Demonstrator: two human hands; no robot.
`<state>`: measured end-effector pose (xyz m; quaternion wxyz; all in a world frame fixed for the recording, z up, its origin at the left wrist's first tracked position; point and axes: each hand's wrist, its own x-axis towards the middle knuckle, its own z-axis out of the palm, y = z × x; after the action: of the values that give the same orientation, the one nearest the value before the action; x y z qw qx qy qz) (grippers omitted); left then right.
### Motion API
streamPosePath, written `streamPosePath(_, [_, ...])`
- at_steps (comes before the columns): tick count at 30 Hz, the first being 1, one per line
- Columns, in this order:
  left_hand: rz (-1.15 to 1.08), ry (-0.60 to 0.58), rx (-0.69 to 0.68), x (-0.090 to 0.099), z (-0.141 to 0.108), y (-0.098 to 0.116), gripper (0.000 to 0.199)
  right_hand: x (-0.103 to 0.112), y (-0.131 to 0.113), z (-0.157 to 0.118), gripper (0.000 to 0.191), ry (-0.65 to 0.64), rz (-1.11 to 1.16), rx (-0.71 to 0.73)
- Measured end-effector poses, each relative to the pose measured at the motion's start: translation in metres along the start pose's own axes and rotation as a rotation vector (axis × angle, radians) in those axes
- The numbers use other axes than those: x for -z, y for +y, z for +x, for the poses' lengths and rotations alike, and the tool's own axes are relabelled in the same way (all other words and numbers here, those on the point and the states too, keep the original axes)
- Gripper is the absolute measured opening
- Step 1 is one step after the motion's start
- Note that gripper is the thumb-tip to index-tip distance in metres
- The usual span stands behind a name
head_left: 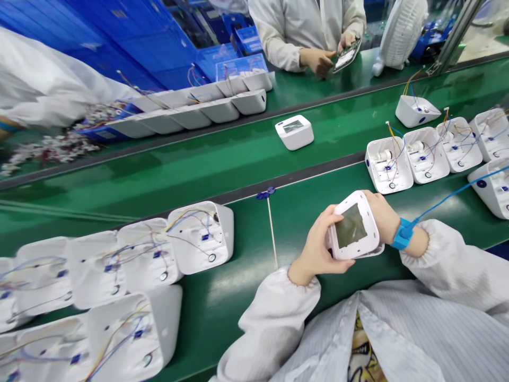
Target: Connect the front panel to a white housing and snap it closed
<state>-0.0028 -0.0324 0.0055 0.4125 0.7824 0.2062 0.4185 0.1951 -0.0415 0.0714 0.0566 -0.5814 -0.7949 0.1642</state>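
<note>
Between my hands, above the green bench, is a white plastic device housing [371,236] with a grey display window in its front frame. My left hand [318,241] grips its left side, the thumb along the lower edge and fingers at the upper left corner. Behind the upper right edge, my right hand [382,215] holds the same housing; most of its fingers are hidden. A blue wrist strap [403,234] with a cord is around my right wrist. A white edge shows under the front frame at lower right.
Open white housings with wires [201,239] stand in rows at left, and more housings [389,167] at right. A closed device [296,133] sits on the green conveyor. Small blue parts [265,194] lie near the bench edge. Across it, a co-worker's hands [318,61] hold a panel beside a white fan [401,34].
</note>
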Motion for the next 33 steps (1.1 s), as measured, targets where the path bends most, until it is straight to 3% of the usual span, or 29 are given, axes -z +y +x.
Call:
streamPosePath(4, [0.355,-0.154,-0.1,0.009,0.001,0.012,0.089,0.004,0.013,0.006,0.012,-0.104,0.219,-0.007])
streamPosePath(8, [0.472,-0.325,-0.096,0.013,0.001,0.022,0.081,0.025,0.043,0.009,0.009,-0.365,0.537,0.049])
streamPosePath(9, [0.483,-0.352,-0.085,0.013,0.001,0.024,0.08,0.031,0.051,0.008,0.012,-0.381,0.629,0.054])
streamPosePath(10, [0.49,-0.377,-0.074,0.013,0.001,0.025,0.079,0.036,0.058,0.007,0.016,-0.346,0.722,0.03])
streamPosePath(12, [0.499,-0.424,-0.051,0.013,0.002,0.027,0.081,0.039,0.067,0.002,0.027,-0.156,0.89,-0.098])
streamPosePath(14, [0.505,-0.463,-0.022,0.014,0.002,0.027,0.083,0.031,0.066,-0.003,0.039,0.067,1.023,-0.243])
streamPosePath(16, [0.516,-0.473,0.007,0.014,0.001,0.024,0.084,0.013,0.056,-0.008,0.049,0.188,1.162,-0.295])
streamPosePath(19, [0.535,-0.458,0.037,0.012,0.0,0.017,0.088,-0.016,0.032,-0.012,0.057,0.21,1.39,-0.259])
streamPosePath(22, [0.545,-0.466,0.107,0.008,0.0,0.013,0.103,-0.032,0.016,-0.011,0.062,0.226,1.467,-0.284])
streamPosePath(26, [0.556,-0.467,0.203,0.003,0.004,0.013,0.124,-0.031,0.018,-0.006,0.065,0.276,1.431,-0.341])
streamPosePath(30, [0.541,-0.445,0.23,0.003,0.008,0.014,0.118,-0.032,0.024,-0.016,0.058,0.299,1.368,-0.483])
streamPosePath(33, [0.567,-0.278,0.324,-0.006,0.011,0.017,0.116,-0.043,0.022,-0.038,0.057,0.288,1.23,-0.484])
